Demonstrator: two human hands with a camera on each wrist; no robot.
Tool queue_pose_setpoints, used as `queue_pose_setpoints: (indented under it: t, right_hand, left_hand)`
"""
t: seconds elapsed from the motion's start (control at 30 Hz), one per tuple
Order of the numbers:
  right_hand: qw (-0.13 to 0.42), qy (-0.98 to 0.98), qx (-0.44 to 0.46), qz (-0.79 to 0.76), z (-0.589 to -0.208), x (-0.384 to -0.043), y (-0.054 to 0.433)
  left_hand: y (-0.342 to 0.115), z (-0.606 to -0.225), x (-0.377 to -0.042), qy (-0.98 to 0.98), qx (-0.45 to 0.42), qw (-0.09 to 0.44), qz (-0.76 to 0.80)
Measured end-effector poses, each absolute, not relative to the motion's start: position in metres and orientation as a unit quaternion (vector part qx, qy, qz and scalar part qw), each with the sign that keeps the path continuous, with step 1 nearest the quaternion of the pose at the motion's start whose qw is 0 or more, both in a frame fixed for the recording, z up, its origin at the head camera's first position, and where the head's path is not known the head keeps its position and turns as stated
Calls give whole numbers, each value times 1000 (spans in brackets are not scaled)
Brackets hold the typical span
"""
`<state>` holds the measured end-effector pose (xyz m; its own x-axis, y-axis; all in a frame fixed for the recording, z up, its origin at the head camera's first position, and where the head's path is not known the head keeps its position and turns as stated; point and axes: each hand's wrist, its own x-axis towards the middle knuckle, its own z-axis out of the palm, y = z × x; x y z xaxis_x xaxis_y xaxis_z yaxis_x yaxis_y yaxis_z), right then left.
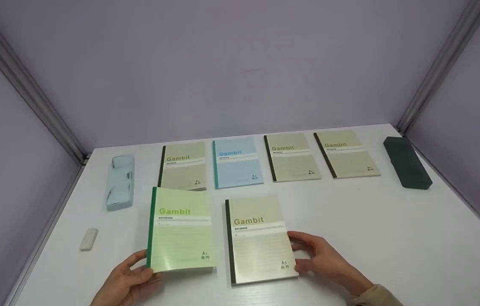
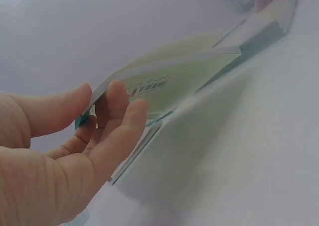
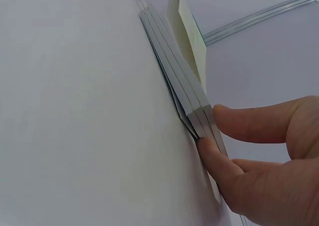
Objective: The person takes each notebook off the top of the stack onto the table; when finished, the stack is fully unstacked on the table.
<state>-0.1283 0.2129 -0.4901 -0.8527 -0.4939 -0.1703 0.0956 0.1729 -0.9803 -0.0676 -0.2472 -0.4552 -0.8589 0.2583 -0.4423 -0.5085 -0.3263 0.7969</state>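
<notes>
My left hand (image 1: pixel 127 278) pinches a green notebook (image 1: pixel 182 238) at the lower end of its dark green spine. In the left wrist view this notebook (image 2: pixel 184 71) bends and is raised off the table, its barcode side showing below. To its right, a beige notebook (image 1: pixel 261 250) with a black spine is gripped at its right edge by my right hand (image 1: pixel 325 261). The right wrist view shows a thick stack of notebooks (image 3: pixel 174 61) at that hand, thumb (image 3: pixel 249 124) on one side and a finger (image 3: pixel 217 161) on the other.
Behind lie a blue notebook (image 1: pixel 238 163) and beige notebooks (image 1: pixel 184 168), (image 1: pixel 293 157), (image 1: pixel 346 153) in a row. A light blue pencil case (image 1: pixel 120 182) and a white eraser (image 1: pixel 88 239) are at left, a dark green case (image 1: pixel 408 163) at right. Walls enclose the white table (image 1: pixel 350 212).
</notes>
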Motion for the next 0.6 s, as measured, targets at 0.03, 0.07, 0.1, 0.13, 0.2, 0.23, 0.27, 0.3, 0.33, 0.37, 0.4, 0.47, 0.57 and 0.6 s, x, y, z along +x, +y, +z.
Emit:
queue_pose_setpoints:
  t: [0.03,0.07,0.1,0.13,0.2,0.23,0.27,0.3,0.33,0.37,0.4,0.47,0.57,0.6]
  right_hand:
    - [235,730,-136,-627,-490,-128,213]
    - [235,732,-133,-626,-489,-128,213]
    - [234,734,-131,-624,-489,-127,213]
    - [233,738,-129,-620,-488,-127,212]
    - [233,742,-122,-617,-487,-127,211]
    - [232,744,-120,-615,-486,-127,211]
    - [232,744,-118,-615,-486,-128,210]
    - [232,746,-117,-614,-486,-128,210]
    - [232,746,-116,-613,-486,-128,210]
    - [233,745,-116,-614,-486,-128,210]
    - [233,745,-116,-615,-486,-128,210]
    - [233,744,-117,-616,-486,-127,210]
    - [232,745,-118,-614,-486,-127,210]
    - [231,747,-117,-613,-486,-127,210]
  left_hand:
    - [-249,-458,-66,533,-124,241,801]
    - [-250,-460,-65,536,-129,245,798]
    - [-251,-462,-64,536,-133,250,795]
    - [-252,-464,-63,536,-135,255,793]
    - [-254,-466,-61,537,-138,264,789]
    - [-254,-467,-60,538,-141,267,787]
    - [-255,-468,-60,539,-143,270,785]
    - [-255,-468,-59,541,-145,272,783]
    - [-255,-469,-58,543,-148,274,780]
    - [-255,-470,-57,548,-150,275,776]
    - [-255,-470,-57,553,-152,276,771]
    - [-255,-472,-56,565,-156,277,762]
    - [-255,-475,-55,586,-164,274,745]
    - [-254,-476,-55,591,-166,272,741]
